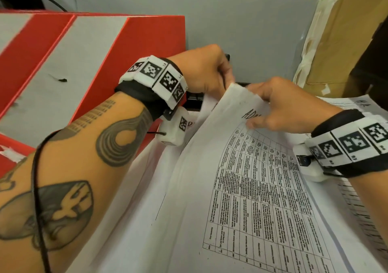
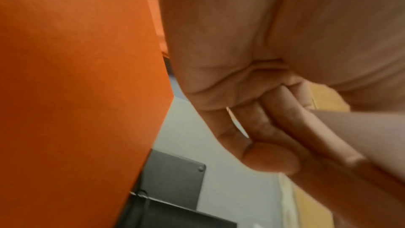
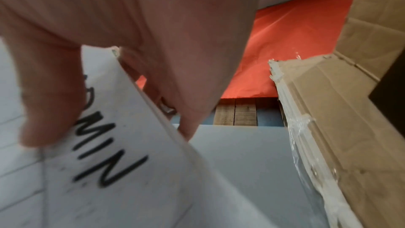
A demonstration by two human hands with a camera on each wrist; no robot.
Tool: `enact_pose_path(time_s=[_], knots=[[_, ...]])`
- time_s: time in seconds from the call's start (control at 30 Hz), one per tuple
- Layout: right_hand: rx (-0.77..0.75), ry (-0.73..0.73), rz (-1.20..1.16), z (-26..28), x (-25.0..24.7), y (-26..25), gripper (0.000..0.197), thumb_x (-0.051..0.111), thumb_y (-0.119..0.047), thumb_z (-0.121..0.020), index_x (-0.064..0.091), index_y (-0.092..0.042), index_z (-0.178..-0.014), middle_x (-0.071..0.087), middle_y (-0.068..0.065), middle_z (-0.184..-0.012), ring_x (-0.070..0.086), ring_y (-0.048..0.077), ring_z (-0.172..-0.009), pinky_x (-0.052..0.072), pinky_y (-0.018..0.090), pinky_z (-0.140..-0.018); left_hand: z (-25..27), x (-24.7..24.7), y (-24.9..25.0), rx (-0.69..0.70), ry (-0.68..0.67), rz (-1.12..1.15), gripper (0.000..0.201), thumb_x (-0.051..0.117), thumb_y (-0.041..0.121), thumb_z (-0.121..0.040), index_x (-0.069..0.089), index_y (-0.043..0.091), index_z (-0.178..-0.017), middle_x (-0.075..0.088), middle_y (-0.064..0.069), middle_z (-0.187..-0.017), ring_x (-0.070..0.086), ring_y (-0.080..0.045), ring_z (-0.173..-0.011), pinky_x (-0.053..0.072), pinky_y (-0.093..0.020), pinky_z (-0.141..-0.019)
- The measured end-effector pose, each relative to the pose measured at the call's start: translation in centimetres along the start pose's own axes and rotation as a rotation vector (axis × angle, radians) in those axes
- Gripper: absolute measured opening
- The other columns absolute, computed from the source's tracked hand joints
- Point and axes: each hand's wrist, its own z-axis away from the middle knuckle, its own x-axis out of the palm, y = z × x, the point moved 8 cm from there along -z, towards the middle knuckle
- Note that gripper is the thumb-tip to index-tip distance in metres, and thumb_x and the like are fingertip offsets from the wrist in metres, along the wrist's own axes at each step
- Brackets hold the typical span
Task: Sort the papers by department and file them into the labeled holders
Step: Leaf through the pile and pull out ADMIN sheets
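At the top edge of the sheet (image 1: 241,167), the right hand (image 1: 287,107) pinches the paper: its thumb lies on the printed face beside the handwritten letters "ADMIN", and its fingers curl behind the edge, as the right wrist view shows plainly. The sheet is lifted and bowed, its printed table facing up, its top corner raised toward the left hand (image 1: 201,71).

The left hand sits just left of that top corner, its fingers curled tight into the palm in the left wrist view. A thin dark object (image 1: 223,77) runs through its grip in the head view; what it is cannot be told, and whether the fingers also catch the sheet's edge cannot be told either.

Under the sheet lie more white papers (image 1: 134,220), spreading toward the lower left. To the right of the sheet, beneath the right wrist, is another printed page (image 1: 357,209), with a handwritten mark at its top that is too small to read.

Left of the sheet stand the red holders (image 1: 130,48) with grey faces, slanting away side by side; the left wrist is just beside the nearest one. Beyond the sheet rises a grey wall (image 1: 241,25), and to the right of it, taped cardboard (image 1: 336,42).
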Motion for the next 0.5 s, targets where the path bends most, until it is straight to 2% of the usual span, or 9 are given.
enact_pose_path(time_s=[0.07,0.13,0.17,0.2,0.27,0.33,0.4,0.47,0.5], knots=[[-0.013,0.054,-0.128,0.1,-0.8,0.2,0.045,0.092,-0.001,-0.068,0.072,-0.027,-0.099,0.075,-0.016,-0.090,0.070,-0.006,-0.080,0.058,0.020,-0.074,0.6,0.5,0.8,0.049,-0.077,0.251,0.023,0.084,0.024,-0.083,0.074,0.018,-0.103,0.079,0.003,-0.077,0.075,-0.010,-0.073,0.060,-0.029,-0.077],[-0.066,0.046,-0.168,0.3,-1.3,0.2,0.058,0.093,0.008,-0.060,0.064,-0.022,-0.101,0.071,-0.013,-0.082,0.067,-0.004,-0.075,0.052,0.017,-0.068,0.8,1.2,0.4,0.002,-0.125,0.575,0.029,0.061,0.038,-0.099,0.066,0.014,-0.114,0.080,-0.011,-0.088,0.078,-0.022,-0.080,0.060,-0.030,-0.072],[-0.078,0.005,-0.174,0.5,-1.3,0.3,0.058,0.092,0.010,-0.059,0.067,-0.021,-0.101,0.071,-0.013,-0.080,0.066,0.000,-0.073,0.052,0.020,-0.068,0.6,1.3,-0.5,-0.064,-0.103,0.655,0.033,0.048,0.041,-0.106,0.063,0.013,-0.115,0.079,-0.014,-0.090,0.078,-0.024,-0.081,0.059,-0.028,-0.068],[-0.080,-0.048,-0.171,0.6,-1.0,0.4,0.053,0.091,0.011,-0.060,0.073,-0.021,-0.098,0.072,-0.012,-0.079,0.067,0.005,-0.071,0.055,0.028,-0.072,0.3,1.4,-1.7,-0.119,-0.064,0.631,0.036,0.042,0.041,-0.109,0.063,0.012,-0.113,0.079,-0.013,-0.089,0.078,-0.024,-0.079,0.058,-0.028,-0.066],[-0.079,-0.137,-0.189,0.9,-0.6,0.9,0.042,0.088,0.013,-0.063,0.081,-0.026,-0.078,0.073,-0.002,-0.076,0.067,0.017,-0.071,0.057,0.048,-0.078,-0.5,1.6,-3.8,-0.169,-0.021,0.295,0.029,0.055,0.039,-0.104,0.069,0.014,-0.103,0.080,-0.005,-0.085,0.078,-0.018,-0.076,0.060,-0.032,-0.071],[-0.090,-0.167,-0.230,0.9,-0.3,1.1,0.045,0.086,0.018,-0.063,0.079,-0.026,-0.063,0.073,0.002,-0.078,0.068,0.024,-0.074,0.056,0.055,-0.081,-1.3,3.0,-5.9,-0.216,-0.106,-0.177,0.027,0.076,0.046,-0.085,0.077,0.020,-0.094,0.079,0.004,-0.082,0.076,-0.016,-0.076,0.063,-0.039,-0.080],[-0.094,-0.192,-0.258,0.8,0.0,1.1,0.043,0.084,0.020,-0.064,0.078,-0.023,-0.061,0.077,0.003,-0.084,0.072,0.027,-0.083,0.056,0.053,-0.087,-1.7,5.0,-7.4,-0.294,-0.237,-0.491,0.049,0.086,0.055,-0.070,0.078,0.022,-0.104,0.077,0.007,-0.097,0.073,-0.019,-0.088,0.062,-0.043,-0.086],[-0.093,-0.197,-0.245,0.6,0.2,0.9,0.052,0.085,0.018,-0.066,0.078,-0.033,-0.061,0.079,0.003,-0.086,0.074,0.025,-0.086,0.058,0.050,-0.088,-2.0,6.5,-8.0,-0.331,-0.329,-0.586,0.063,0.089,0.052,-0.069,0.072,0.015,-0.116,0.072,0.002,-0.116,0.069,-0.024,-0.105,0.058,-0.042,-0.094],[-0.100,-0.199,-0.232,0.5,0.2,0.7,0.056,0.085,0.016,-0.067,0.077,-0.039,-0.062,0.079,0.002,-0.086,0.075,0.023,-0.086,0.059,0.049,-0.088,-2.2,6.9,-8.1,-0.342,-0.340,-0.586,0.059,0.090,0.048,-0.071,0.069,0.011,-0.112,0.071,0.000,-0.118,0.068,-0.025,-0.108,0.057,-0.041,-0.095]])
